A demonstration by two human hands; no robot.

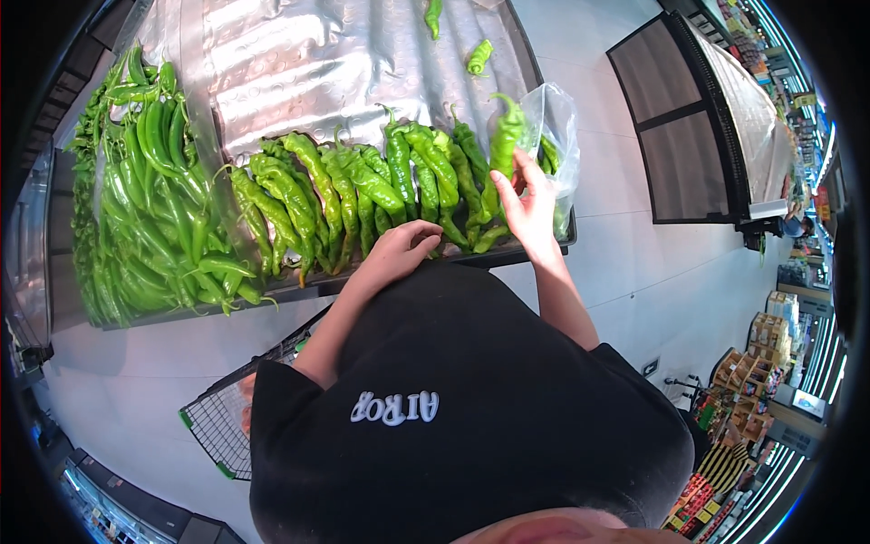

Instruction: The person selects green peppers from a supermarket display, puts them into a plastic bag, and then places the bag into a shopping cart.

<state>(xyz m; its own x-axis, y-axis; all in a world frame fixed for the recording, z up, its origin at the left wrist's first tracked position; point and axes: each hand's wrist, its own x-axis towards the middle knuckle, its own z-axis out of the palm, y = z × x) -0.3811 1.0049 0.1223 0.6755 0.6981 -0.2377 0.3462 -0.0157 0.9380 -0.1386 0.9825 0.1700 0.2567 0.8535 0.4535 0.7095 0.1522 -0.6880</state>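
My right hand (529,200) pinches a wrinkled green pepper (506,136) upright between thumb and fingers, at the right end of the row. Right behind that hand, a clear plastic bag (563,126) stands on the corner of the display, with green peppers inside it. My left hand (406,246) rests palm down at the front edge, its fingers loosely bent and nothing visible in them. Past it, a row of long wrinkled green peppers (367,178) leans side by side along the front of the silver-lined display stand (285,64).
Smooth green chillies (146,224) are heaped on the left behind a clear divider (197,129). Two loose peppers lie farther back, one a short curled pepper (480,58). A shopping cart (221,421) stands behind on my left. Another covered stand (700,122) is across the aisle.
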